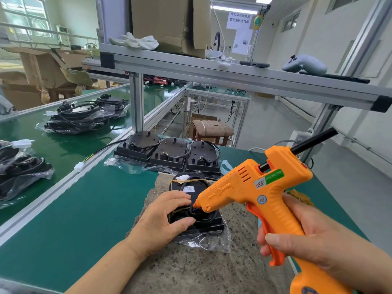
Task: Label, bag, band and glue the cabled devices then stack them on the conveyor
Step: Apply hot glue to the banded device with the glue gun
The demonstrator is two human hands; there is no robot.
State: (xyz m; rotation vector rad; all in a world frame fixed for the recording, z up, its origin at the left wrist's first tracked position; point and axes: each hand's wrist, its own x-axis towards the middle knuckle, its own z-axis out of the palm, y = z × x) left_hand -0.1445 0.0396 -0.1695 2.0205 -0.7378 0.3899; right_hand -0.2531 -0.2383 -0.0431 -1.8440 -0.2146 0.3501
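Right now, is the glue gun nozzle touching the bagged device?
Cannot tell. In the head view the glue gun nozzle meets the bagged device at its cable port, but the left hand and viewing angle hide any gap.

A: What's nearest on the tabletop [84,209]?
B: A mat [191,268], with a bagged device [197,211] lying on it. The left hand [163,217] rests on the device's left side; the glue gun [261,192] in the right hand [314,249] comes in from the right, nozzle touching the device's near part.
A: And behind it?
B: Three devices [169,153] side by side in a row, just beyond the mat.
A: To the left?
B: The conveyor [63,149], beside the tabletop. Stacks of bagged devices [78,117] lie on it, further ones behind, another stack at the left edge.
A: Above?
B: A shelf [212,75] carrying a cardboard box [169,22], with gloves [137,41] to the box's left.
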